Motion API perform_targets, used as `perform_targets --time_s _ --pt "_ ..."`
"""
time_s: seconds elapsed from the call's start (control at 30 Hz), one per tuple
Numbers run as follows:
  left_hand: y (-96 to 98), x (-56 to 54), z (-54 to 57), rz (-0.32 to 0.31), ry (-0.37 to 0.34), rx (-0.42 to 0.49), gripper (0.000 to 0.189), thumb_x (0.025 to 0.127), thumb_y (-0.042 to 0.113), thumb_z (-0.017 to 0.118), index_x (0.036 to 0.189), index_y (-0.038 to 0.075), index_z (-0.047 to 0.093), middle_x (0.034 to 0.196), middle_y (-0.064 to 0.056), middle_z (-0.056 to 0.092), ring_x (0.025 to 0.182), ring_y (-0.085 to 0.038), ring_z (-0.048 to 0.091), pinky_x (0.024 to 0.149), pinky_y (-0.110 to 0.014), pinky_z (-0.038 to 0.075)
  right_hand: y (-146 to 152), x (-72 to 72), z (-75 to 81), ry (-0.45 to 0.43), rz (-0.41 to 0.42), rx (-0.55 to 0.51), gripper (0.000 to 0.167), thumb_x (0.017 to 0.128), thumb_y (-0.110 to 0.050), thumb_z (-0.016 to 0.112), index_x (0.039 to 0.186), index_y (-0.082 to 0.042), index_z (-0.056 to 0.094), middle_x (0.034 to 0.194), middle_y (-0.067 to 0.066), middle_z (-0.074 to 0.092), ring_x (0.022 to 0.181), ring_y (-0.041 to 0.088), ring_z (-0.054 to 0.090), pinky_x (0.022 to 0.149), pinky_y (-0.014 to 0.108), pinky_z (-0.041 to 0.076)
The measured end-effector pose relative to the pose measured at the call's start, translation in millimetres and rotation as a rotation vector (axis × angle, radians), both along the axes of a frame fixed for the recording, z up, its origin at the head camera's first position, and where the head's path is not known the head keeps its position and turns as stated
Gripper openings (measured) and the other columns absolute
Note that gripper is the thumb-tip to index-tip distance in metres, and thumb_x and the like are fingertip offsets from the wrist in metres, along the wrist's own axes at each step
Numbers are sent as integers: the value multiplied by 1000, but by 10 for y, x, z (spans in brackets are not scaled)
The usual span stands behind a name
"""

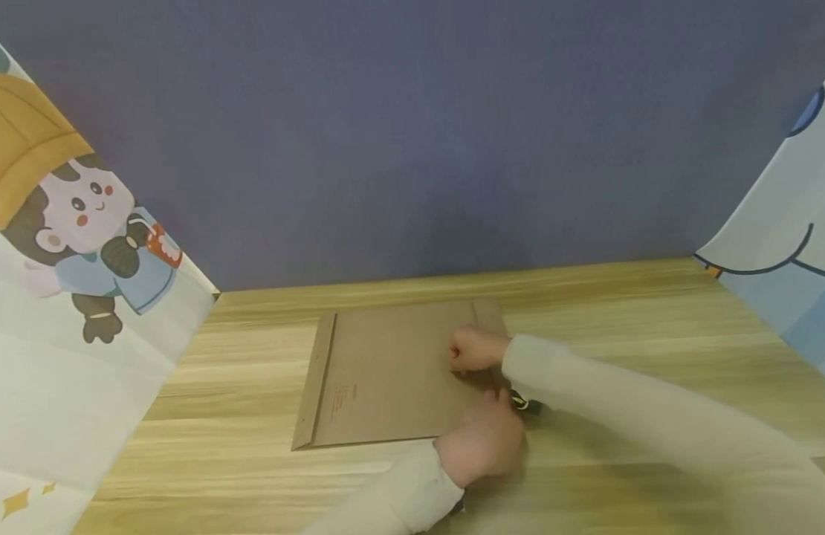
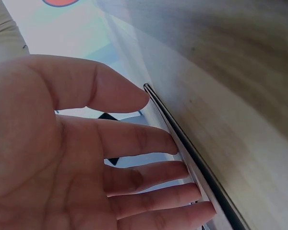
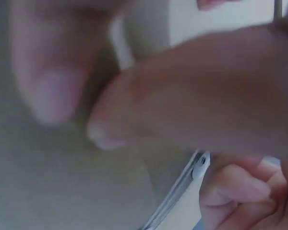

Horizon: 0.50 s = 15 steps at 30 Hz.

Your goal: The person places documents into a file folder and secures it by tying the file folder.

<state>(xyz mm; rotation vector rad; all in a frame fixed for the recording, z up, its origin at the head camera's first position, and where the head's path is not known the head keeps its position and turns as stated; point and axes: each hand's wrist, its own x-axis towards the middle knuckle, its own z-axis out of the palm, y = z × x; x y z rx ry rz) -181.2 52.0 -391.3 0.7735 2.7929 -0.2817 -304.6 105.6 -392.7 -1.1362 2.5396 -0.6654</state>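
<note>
A flat brown kraft paper envelope (image 1: pixel 399 371) lies on the table, with a folded band along its left end, small red print and a flap at its right end. My right hand (image 1: pixel 478 349) is curled over the flap side. In the right wrist view, its thumb and forefinger pinch at a blurred thin white strip (image 3: pixel 120 40) close above the brown surface. My left hand (image 1: pixel 482 440) is at the near right corner. In the left wrist view, its fingers (image 2: pixel 149 191) are nearly straight, and their tips touch the envelope's edge (image 2: pixel 197 163).
The wood-grain table (image 1: pixel 205 401) extends around the envelope. A dark blue-grey panel (image 1: pixel 419 148) stands behind it. White panels with cartoon prints (image 1: pixel 98 238) flank both sides. My right forearm (image 1: pixel 640 416) reaches across from the right.
</note>
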Motion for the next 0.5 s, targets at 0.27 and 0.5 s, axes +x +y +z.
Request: perform_targets --time_s 0.27,0.5 --pt "4 -6 -24 26 -6 3 35 85 32 59 115 16 67 141 -8 46 128 -21 43 87 -27 48 -69 -16 25 -30 -39 9 22 76 -2 63 55 -7 59 50 -2 60 43 1 39 45 14 32" --pt "6 -16 -23 -14 30 -20 35 83 31 61 113 15 69 136 -8 50 109 -14 57 64 -24 51 -71 -36 31 -74 -106 -22 15 79 -1 64 65 -3 65 55 -1 62 45 2 43 45 15 35"
